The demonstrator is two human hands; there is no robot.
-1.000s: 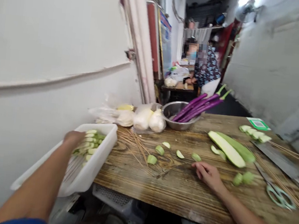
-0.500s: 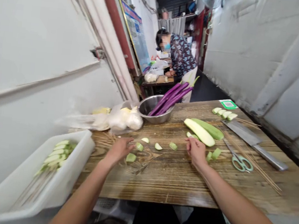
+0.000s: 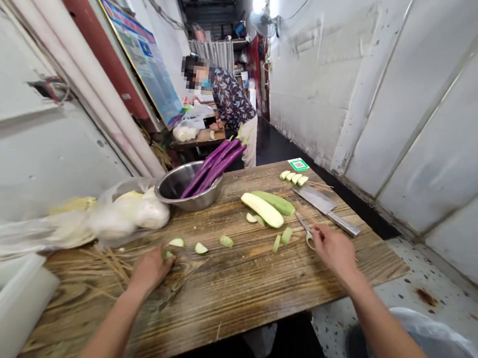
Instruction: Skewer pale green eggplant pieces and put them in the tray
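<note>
Low over the wood at the left, my left hand (image 3: 150,269) has its fingers closed around a green zucchini piece (image 3: 167,255); its palm side is hidden. Just beyond lie cut pieces, among them a pale half-round slice (image 3: 201,248) and a green chunk (image 3: 227,241). My right hand (image 3: 334,249) is closed at the right, fingertips down by the scissors (image 3: 309,235) and covering part of their handles. Thin skewers run under this hand, and what its fingers pinch is hidden. Left of it are two green pieces (image 3: 286,236) and a halved zucchini (image 3: 262,210).
A cleaver (image 3: 325,209) and a skewered row of slices (image 3: 294,178) lie far right. A steel bowl (image 3: 165,185) holds purple eggplants (image 3: 214,168). Plastic bags (image 3: 124,215), loose skewers (image 3: 106,262) and a white bin (image 3: 30,299) are left. A person (image 3: 233,96) works behind.
My view has swung right. My left hand has closed over the green pieces near it. My right hand has moved from beside the zucchini halves to the scissors and skewers.
</note>
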